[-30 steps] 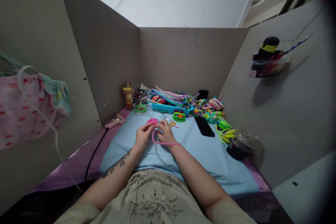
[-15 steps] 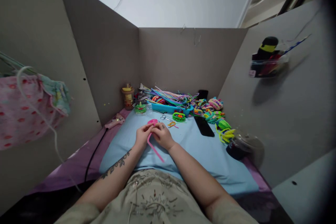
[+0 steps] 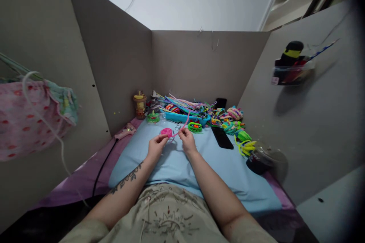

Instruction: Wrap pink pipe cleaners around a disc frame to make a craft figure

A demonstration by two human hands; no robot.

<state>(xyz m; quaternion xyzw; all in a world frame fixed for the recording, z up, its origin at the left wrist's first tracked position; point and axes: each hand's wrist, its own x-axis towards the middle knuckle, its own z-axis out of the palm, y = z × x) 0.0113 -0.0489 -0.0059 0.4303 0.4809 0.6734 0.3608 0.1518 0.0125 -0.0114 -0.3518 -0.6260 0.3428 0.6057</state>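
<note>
A pink coil [image 3: 166, 132] of pipe cleaner, wound into a flat round shape, is pinched at its lower edge by my left hand [image 3: 157, 146]. From it a loose pink pipe cleaner [image 3: 186, 120] runs right and curves up towards the tray. My right hand [image 3: 186, 139] pinches this strand a short way from the coil, so the piece between the hands is stretched. Just beyond my hands lie small scissors [image 3: 177, 127], partly hidden by the strand, and a green woven pipe-cleaner piece [image 3: 195, 127] with an orange middle.
A blue tray [image 3: 186, 118] heaped with pipe cleaners stands at the back. Finished colourful pieces [image 3: 228, 121] and a black phone [image 3: 222, 138] lie to the right. A cup [image 3: 139, 105] and a pink glue gun [image 3: 125, 132] are at left. Grey panels enclose the table.
My right hand has moved right, away from my left hand. The pink strand's free end, which hung down towards me, now points up and away. More of the coil shows.
</note>
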